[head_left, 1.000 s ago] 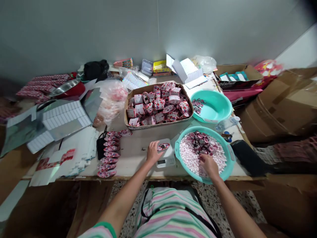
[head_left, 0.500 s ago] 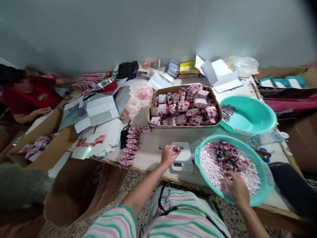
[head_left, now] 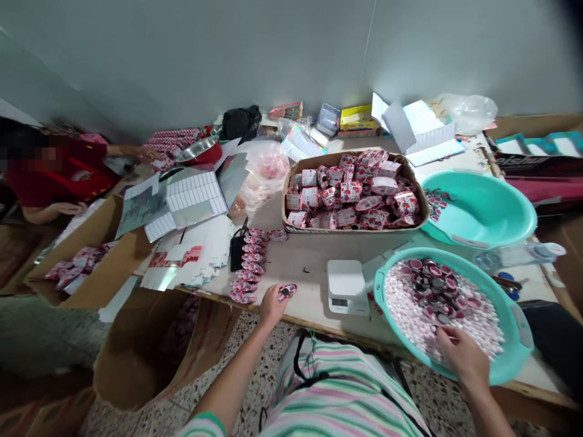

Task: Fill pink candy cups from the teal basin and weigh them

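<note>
My left hand (head_left: pixel 272 306) is closed on a small pink-and-red printed packet (head_left: pixel 286 292) with a dark round spot in its middle. It is over the table's front edge, just right of a column of similar packets (head_left: pixel 252 267). A white kitchen scale (head_left: pixel 347 285) stands bare between my hands. My right hand (head_left: pixel 462 352) is over the near side of a turquoise basin (head_left: pixel 380 285), thumb and finger pinched together. Whatever they hold is too small to make out. Small white-pink pieces (head_left: pixel 405 312) fill this basin, with a heap of dark-and-pink round cups (head_left: pixel 437 282) on top.
Behind the scale is a cardboard tray (head_left: pixel 355 231) full of printed packets. A second turquoise basin (head_left: pixel 496 206), a plastic bottle (head_left: pixel 514 256) and a black pouch (head_left: pixel 551 334) lie right. Label sheets (head_left: pixel 194 200) and an open carton (head_left: pixel 91 267) are left, near another person (head_left: pixel 77 170).
My left hand has moved left with the packet, from over the scale to beside the packet column. My right hand stays at the basin's near side. The view has shifted slightly.
</note>
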Action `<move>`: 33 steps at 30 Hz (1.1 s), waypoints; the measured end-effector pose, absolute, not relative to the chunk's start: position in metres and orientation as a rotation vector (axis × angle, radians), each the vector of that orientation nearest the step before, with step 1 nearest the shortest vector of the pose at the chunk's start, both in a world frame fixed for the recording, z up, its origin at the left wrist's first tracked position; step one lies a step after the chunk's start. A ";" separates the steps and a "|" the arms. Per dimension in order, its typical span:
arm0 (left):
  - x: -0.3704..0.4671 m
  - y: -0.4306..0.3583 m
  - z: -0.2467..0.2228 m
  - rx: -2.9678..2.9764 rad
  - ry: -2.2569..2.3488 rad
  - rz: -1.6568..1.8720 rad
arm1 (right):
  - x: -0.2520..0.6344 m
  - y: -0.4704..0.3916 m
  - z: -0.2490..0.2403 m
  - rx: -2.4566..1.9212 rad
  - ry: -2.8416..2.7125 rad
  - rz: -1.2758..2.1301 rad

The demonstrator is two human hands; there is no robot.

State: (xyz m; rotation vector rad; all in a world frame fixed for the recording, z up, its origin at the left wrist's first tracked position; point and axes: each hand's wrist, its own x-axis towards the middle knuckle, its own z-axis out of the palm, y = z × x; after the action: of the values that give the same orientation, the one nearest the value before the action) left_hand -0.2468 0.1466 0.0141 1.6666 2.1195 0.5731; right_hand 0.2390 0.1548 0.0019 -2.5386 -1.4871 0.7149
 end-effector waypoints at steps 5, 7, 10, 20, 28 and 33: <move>-0.279 0.183 0.017 1.744 2.113 0.545 | 0.232 0.156 0.005 -2.588 -1.393 0.626; -0.294 0.209 0.020 1.802 2.083 0.525 | 0.228 0.155 0.007 -2.591 -1.350 0.627; -0.314 0.248 0.023 1.880 2.054 0.478 | 0.222 0.151 0.011 -2.600 -1.307 0.627; -0.353 0.308 0.016 2.048 2.096 0.270 | 0.208 0.134 0.024 -2.698 -1.196 0.731; -0.344 0.308 0.029 2.015 2.217 0.276 | 0.212 0.137 0.022 -2.695 -1.138 0.669; -0.303 0.313 0.070 2.138 2.052 0.601 | 0.225 0.145 0.017 -2.707 -1.088 0.744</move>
State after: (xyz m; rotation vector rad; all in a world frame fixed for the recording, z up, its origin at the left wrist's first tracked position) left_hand -0.3033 0.3129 0.0704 2.1382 2.0523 0.6008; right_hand 0.2250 0.1447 0.0170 -2.7070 -1.0885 0.7440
